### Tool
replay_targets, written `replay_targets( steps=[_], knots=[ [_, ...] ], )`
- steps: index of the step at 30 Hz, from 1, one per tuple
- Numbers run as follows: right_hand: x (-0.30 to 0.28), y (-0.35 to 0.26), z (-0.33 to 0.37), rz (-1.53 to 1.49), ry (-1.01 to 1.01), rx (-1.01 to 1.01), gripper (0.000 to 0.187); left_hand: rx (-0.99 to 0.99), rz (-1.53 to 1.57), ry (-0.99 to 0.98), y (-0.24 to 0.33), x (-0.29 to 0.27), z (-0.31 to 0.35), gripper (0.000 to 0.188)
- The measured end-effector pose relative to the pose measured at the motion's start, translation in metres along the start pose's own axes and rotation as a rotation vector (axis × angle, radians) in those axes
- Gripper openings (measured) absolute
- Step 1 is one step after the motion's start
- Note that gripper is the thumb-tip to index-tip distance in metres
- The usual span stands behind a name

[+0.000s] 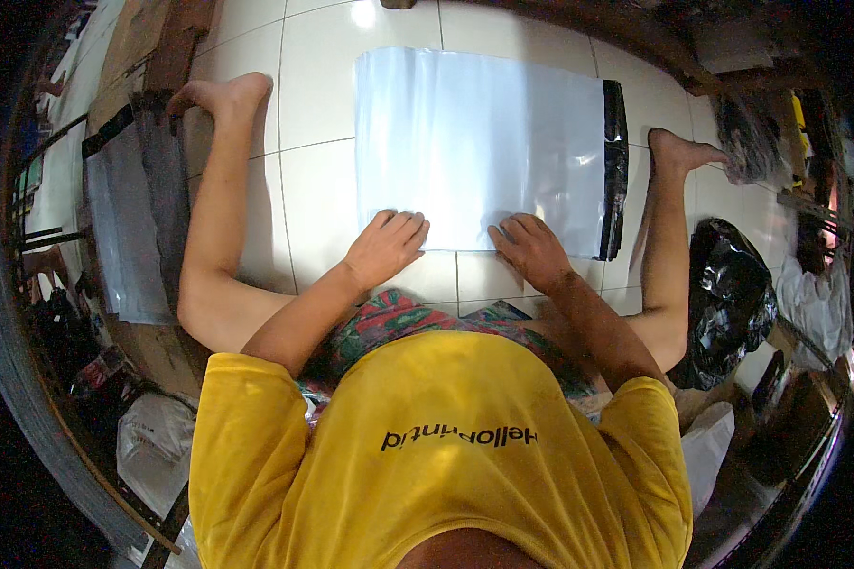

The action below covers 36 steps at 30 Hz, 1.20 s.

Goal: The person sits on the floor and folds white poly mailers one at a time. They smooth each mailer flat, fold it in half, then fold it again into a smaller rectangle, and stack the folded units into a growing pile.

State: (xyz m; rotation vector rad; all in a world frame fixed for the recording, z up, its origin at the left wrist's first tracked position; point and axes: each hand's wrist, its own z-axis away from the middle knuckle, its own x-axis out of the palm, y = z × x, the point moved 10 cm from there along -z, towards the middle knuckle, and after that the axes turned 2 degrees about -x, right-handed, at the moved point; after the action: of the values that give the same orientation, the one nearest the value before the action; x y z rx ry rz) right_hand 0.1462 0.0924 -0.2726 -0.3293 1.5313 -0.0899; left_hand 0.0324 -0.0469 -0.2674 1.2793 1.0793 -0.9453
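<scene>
A white plastic mailer bag (479,147) lies flat on the tiled floor (323,190) between the person's 2 spread legs, its black flap edge (615,171) turned to the right. The left hand (384,248) and right hand (531,251) press palm-down on the bag's near edge, each grip flat and open, clasping nothing. Bare tile shows around the bag. A stack of similar bags (128,223) lies left; a black plastic bag (731,299) sits just beside the right knee.
</scene>
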Motion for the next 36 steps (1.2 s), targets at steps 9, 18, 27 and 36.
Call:
replay_targets(
  steps=[9, 18, 27, 36],
  knots=[
    [0.005, 0.026, 0.005, -0.240, 0.028, 0.146, 0.026, 0.011, 0.194, 0.084, -0.013, -0.018, -0.007, 0.022],
    [-0.002, 0.027, 0.004, -0.237, 0.071, 0.180, 0.018, -0.229, 0.389, -0.105, -0.032, -0.009, -0.013, 0.020],
    [-0.003, 0.029, -0.002, -0.224, 0.071, 0.152, 0.016, -0.228, 0.405, -0.154, -0.038, 0.001, -0.014, 0.022],
    [-0.005, 0.030, -0.005, -0.229, 0.041, 0.214, 0.013, -0.154, 0.177, 0.015, -0.009, -0.015, -0.014, 0.019]
  ],
)
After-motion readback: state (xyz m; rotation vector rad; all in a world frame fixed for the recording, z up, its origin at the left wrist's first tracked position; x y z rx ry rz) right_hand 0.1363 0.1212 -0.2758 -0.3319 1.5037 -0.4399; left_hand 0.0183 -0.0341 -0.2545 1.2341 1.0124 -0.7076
